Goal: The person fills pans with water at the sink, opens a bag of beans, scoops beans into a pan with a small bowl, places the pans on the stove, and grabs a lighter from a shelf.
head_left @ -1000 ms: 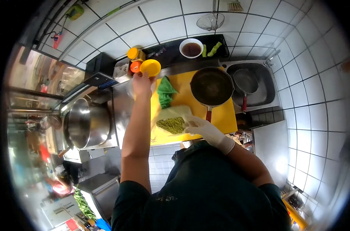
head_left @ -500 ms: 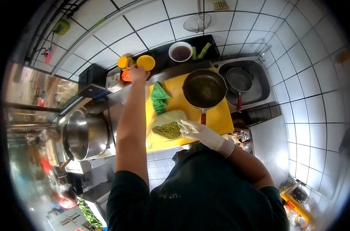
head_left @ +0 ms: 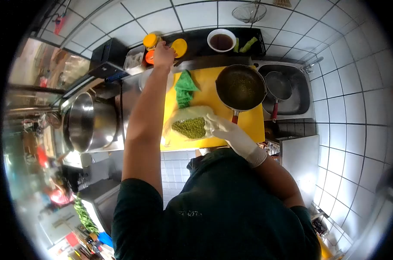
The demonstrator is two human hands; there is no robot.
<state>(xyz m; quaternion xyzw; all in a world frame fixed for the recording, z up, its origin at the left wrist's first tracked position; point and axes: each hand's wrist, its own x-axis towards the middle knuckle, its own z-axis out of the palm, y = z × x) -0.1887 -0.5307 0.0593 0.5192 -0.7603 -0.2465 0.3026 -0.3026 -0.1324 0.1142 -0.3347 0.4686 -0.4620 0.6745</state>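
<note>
Bag of green bits [head_left: 192,113], right hand [head_left: 231,136] at edge, blurred shirt lettering [head_left: 191,213]

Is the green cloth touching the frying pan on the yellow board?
Apart: the head view shows a strip of yellow board between the green cloth and the frying pan.

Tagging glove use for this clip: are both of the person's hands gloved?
No, the right hand wears a whitish glove, while the left hand is bare.
</note>
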